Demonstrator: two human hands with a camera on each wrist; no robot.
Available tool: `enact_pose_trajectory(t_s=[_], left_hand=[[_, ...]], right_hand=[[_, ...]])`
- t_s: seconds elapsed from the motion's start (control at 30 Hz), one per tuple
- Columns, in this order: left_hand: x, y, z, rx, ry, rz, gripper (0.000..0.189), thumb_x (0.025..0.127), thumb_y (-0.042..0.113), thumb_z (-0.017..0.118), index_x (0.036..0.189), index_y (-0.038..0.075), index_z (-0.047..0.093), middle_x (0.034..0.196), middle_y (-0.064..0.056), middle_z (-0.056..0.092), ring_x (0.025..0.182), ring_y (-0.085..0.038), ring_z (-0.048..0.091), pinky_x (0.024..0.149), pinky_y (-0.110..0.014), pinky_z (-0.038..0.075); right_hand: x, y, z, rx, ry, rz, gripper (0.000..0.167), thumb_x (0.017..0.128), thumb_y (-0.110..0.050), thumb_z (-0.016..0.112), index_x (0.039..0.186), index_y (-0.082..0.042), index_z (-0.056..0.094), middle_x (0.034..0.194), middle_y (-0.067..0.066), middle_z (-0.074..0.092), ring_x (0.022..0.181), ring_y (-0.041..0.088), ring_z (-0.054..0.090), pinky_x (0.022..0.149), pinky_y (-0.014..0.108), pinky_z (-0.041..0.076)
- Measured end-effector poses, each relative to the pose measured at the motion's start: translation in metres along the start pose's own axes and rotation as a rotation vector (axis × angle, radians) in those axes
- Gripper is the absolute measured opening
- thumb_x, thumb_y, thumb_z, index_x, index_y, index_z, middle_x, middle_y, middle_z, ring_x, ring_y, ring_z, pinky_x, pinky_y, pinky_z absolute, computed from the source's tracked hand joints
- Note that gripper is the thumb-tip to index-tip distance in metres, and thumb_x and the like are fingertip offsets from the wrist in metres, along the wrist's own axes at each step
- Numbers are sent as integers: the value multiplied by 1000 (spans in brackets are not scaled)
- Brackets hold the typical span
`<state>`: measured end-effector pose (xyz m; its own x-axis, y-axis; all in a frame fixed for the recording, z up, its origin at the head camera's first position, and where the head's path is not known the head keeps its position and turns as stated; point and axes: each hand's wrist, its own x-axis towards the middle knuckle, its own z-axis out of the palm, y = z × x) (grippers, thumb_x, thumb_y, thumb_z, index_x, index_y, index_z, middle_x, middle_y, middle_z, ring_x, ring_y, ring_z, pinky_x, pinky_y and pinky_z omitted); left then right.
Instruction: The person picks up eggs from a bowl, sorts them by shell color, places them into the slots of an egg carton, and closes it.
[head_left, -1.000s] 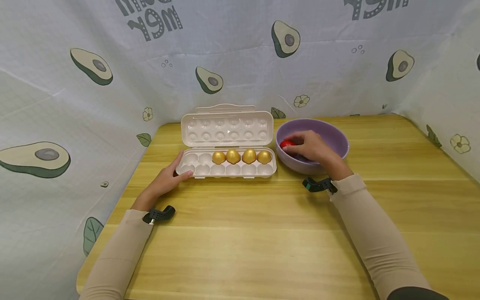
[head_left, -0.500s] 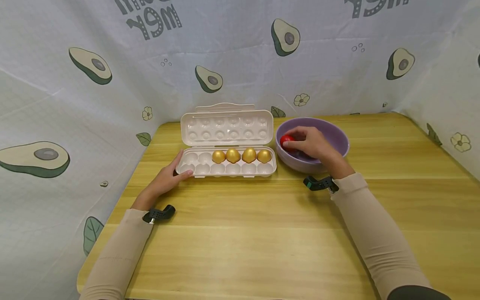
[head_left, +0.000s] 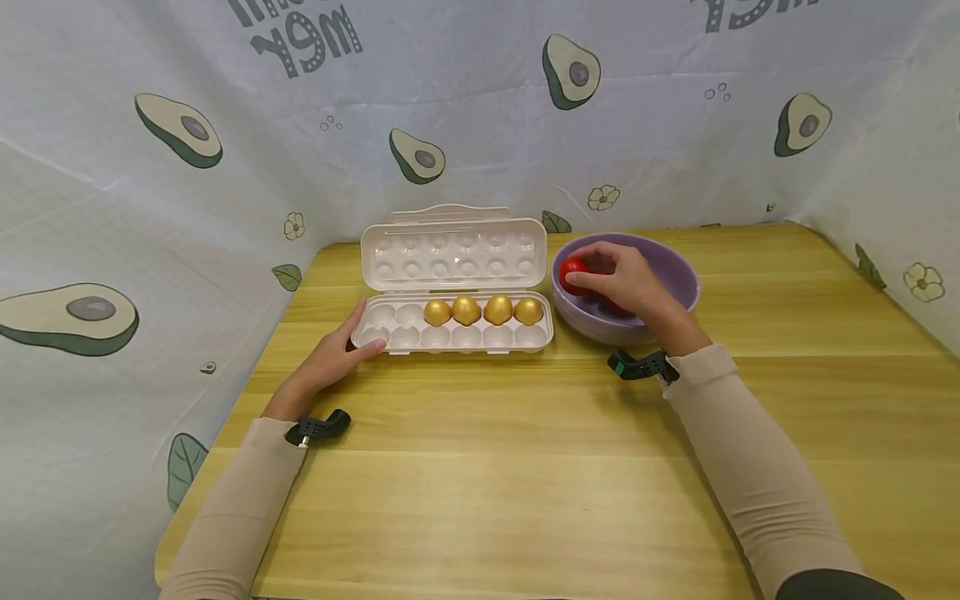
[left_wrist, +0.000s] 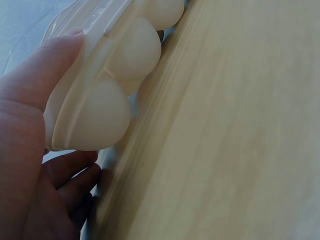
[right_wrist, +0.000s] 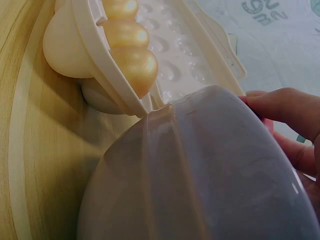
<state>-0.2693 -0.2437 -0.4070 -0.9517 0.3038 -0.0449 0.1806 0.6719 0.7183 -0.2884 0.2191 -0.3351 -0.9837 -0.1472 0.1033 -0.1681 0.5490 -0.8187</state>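
Note:
My left hand (head_left: 330, 360) grips the left end of an open plastic egg box (head_left: 466, 337). Its thumb (left_wrist: 64, 52) lies on the front rim, and the other fingers reach round the end. Several gold eggs (head_left: 498, 310) fill the right part of the back row; the front cups and two back-left cups hold nothing. At the left side of a purple bowl (head_left: 611, 335), my right hand (head_left: 624, 279) pinches a red egg (head_left: 572, 275) between thumb and fingers, just inside the rim. More red shows beneath this hand. In the right wrist view the bowl's wall hides most of the egg.
The box's raised lid (head_left: 453, 252) leans back near a hanging cloth (head_left: 495, 125) with avocado prints. Box and bowl stand side by side, almost touching, toward the back of the wooden table (head_left: 480, 500).
My right hand has risen slightly in the bowl with the red egg, and more of the egg shows. My left hand and the egg box have stayed put.

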Motion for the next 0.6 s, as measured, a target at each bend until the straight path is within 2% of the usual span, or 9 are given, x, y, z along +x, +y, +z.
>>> enact_pose_trajectory(t_s=[0.23,0.43,0.6], left_hand=[[0,-2,0,5,-2,8,92,91,52,59,157,23,2,158,-20,17,142,-39,20,114,-55,17],[-1,-1,-1,1,-1,8,92,91,51,59,157,22,2,158,-20,16,142,-40,20,114,-56,17],[0,-1,0,-6,2,6,92,91,52,59,157,23,3,158,-19,17,143,-39,20,114,-55,17]], right_hand=[[-1,-2,1,50,6,-8,50,85,-34,74,125,-8,60,120,13,64,101,21,61,78,16,51],[0,-1,3,93,16,-31,47,86,-30,75,123,-5,60,116,15,64,94,15,63,76,18,52],[-2,-4,2,96,7,-34,47,87,-30,73,126,-8,60,118,15,64,93,18,64,78,24,55]])
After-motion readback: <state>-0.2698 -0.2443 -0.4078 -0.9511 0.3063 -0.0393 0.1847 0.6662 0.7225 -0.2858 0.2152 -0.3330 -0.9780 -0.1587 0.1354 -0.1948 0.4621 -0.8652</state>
